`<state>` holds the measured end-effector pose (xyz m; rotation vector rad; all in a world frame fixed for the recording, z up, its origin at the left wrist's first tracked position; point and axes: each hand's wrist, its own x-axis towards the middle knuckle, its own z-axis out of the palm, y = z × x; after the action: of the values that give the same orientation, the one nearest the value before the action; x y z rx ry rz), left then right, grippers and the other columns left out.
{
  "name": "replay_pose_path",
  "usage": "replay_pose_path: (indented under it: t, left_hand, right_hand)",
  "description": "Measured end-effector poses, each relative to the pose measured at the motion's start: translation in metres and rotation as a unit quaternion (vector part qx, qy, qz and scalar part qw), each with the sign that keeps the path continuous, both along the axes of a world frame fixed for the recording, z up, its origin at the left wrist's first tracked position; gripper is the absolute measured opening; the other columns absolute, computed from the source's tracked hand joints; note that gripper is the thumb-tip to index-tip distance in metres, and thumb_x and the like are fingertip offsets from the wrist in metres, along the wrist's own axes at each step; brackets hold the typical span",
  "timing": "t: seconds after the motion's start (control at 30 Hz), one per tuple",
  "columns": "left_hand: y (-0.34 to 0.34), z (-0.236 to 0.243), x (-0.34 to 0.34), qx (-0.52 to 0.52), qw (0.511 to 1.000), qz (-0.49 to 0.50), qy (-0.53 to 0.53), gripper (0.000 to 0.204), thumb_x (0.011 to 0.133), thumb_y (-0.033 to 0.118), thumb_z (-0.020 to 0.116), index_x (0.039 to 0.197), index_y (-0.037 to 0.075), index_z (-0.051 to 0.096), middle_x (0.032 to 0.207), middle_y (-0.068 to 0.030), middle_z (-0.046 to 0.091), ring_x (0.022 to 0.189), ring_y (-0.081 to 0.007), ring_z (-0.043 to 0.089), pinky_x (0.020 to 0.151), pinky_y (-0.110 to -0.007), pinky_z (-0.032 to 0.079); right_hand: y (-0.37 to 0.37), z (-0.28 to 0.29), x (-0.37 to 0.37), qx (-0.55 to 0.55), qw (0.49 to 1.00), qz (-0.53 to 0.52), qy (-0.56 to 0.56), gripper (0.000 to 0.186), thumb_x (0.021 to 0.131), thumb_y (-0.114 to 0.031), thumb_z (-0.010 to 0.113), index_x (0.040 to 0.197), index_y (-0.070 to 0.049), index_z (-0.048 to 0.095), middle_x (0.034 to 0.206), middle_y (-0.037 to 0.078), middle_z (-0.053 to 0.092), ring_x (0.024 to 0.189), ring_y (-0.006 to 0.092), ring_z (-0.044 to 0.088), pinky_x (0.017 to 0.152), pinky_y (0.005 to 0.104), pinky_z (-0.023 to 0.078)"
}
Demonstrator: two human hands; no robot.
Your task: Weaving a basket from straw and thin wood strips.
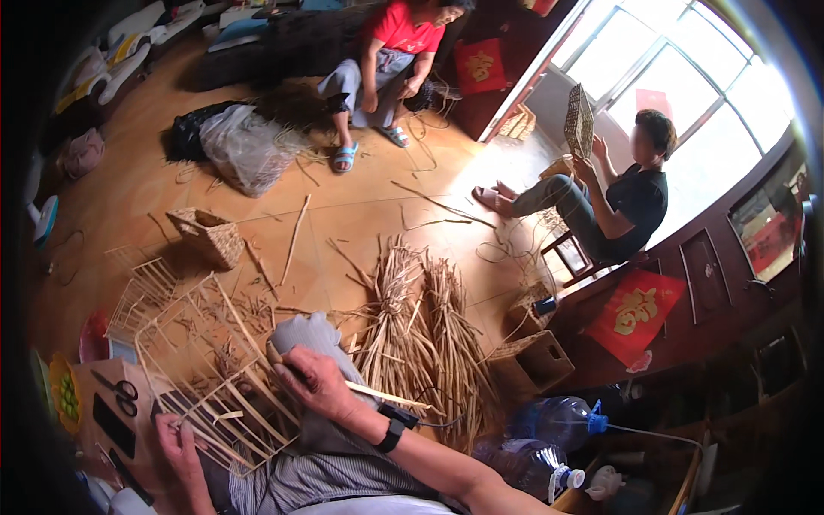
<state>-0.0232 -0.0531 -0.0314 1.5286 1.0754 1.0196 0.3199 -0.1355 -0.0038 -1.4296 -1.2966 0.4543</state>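
Note:
A box-shaped basket frame (204,343) of thin bars rests on my lap, over striped grey cloth. My left hand (182,446) is closed around its near lower corner, with the fingers partly hidden by the bars. Some pale strips are woven between the bars at that end. My right hand (316,379) is curled closed at the frame's right side, holding a pale plant stalk (390,396) whose tail sticks out to the right past my wrist. A dark band circles that wrist. Where the stalk's other end goes is hidden by the hand.
Bundles of dried stalks (416,326) lie ahead on the tiled floor. Woven baskets (215,240) stand beyond and to the right. Scissors (120,395) and a phone (114,425) lie at left. Large water bottles (549,421) stand at right. Two people sit farther off, one holding a woven basket (579,120).

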Motion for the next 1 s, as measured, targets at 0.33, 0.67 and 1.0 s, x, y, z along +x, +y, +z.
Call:
replay_pose_path:
  t: [0.33, 0.67, 1.0]
  left_hand:
    - [0.000, 0.008, 0.013, -0.021, 1.000, -0.002, 0.006, 0.017, 0.109, 0.019, 0.060, 0.116, 0.008, 0.048, 0.087, 0.0003, 0.048, 0.066, -0.0058, 0.052, 0.056, -0.021, 0.044]
    - [0.007, 0.012, 0.026, -0.027, 0.999, -0.043, 0.002, 0.018, 0.109, 0.020, 0.060, 0.116, 0.008, 0.049, 0.088, 0.0003, 0.048, 0.070, -0.0060, 0.053, 0.059, -0.021, 0.046]
    - [0.004, 0.015, 0.045, -0.041, 0.996, -0.081, -0.013, 0.016, 0.107, 0.011, 0.061, 0.118, 0.006, 0.051, 0.091, -0.0014, 0.053, 0.073, -0.0086, 0.056, 0.065, -0.023, 0.047]
  right_hand:
    - [-0.007, -0.001, 0.005, -0.014, 1.000, -0.015, -0.022, 0.016, 0.101, -0.016, 0.070, 0.101, -0.003, 0.062, 0.089, 0.019, 0.061, 0.079, 0.0447, 0.064, 0.067, 0.0483, 0.051]
    - [-0.012, 0.001, 0.012, -0.012, 0.997, -0.053, -0.056, 0.014, 0.102, -0.015, 0.071, 0.101, -0.003, 0.063, 0.087, 0.017, 0.061, 0.076, 0.0404, 0.064, 0.066, 0.0428, 0.051]
    - [-0.025, -0.001, 0.023, -0.022, 0.993, -0.096, -0.065, 0.014, 0.097, -0.011, 0.074, 0.101, -0.003, 0.064, 0.085, 0.016, 0.060, 0.072, 0.0373, 0.063, 0.064, 0.0422, 0.050]
